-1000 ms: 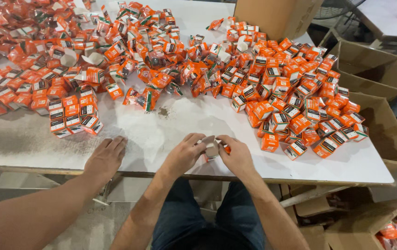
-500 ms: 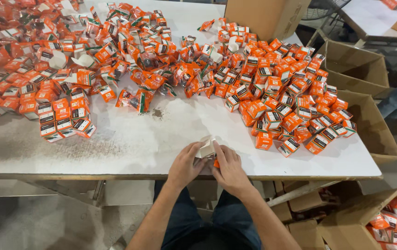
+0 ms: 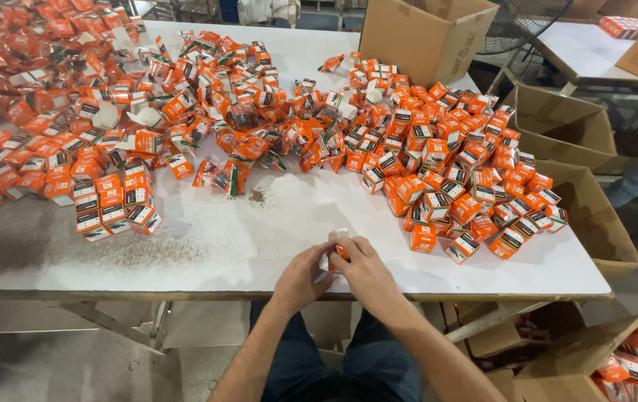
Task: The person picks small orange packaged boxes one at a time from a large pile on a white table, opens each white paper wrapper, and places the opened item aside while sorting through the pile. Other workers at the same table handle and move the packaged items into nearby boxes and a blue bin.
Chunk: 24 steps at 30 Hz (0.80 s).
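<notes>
Left hand (image 3: pixel 302 277): I see it knuckles-up, fingers curled inward toward 3 o'clock, pinching shut.
Right hand (image 3: pixel 367 269): curled, fingertips meeting the left's, thumb tucked toward 9 o'clock.
Forearms: both bare, mine run in from 6 o'clock, converging in a narrow V.
Wrists: roughly straight, close together.

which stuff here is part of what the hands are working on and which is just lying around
In hand:
small orange box
left hand
right hand
heap of orange boxes

Lying about:
tall cardboard carton
open cartons
fan
</notes>
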Tool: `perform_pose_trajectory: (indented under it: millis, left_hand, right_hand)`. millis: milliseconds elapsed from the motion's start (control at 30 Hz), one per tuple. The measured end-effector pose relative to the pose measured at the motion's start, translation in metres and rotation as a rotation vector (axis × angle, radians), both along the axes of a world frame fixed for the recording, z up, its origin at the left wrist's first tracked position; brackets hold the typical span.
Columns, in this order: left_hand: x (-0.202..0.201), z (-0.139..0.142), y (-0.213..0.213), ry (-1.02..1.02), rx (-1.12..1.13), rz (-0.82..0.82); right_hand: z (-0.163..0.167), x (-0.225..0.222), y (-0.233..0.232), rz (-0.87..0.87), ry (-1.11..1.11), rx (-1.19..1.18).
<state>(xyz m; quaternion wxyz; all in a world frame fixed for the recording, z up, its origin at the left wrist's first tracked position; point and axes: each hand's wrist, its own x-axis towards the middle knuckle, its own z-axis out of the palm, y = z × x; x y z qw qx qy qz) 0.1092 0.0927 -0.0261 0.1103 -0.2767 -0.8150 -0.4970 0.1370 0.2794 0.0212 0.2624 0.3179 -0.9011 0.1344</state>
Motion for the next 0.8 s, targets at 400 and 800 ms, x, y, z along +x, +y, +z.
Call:
perform_pose_trajectory:
  millis: [400, 800]
  left_hand:
    - [0.004, 0.003, 0.003, 0.154, 0.006, 0.012]
    - [0.007, 0.005, 0.004, 0.360, -0.042, 0.028]
  right_hand:
    - [-0.019, -0.002, -0.002, -0.039, 0.023, -0.244]
    - [-0.040, 0.006, -0.008, -0.248, 0.178, -0.215]
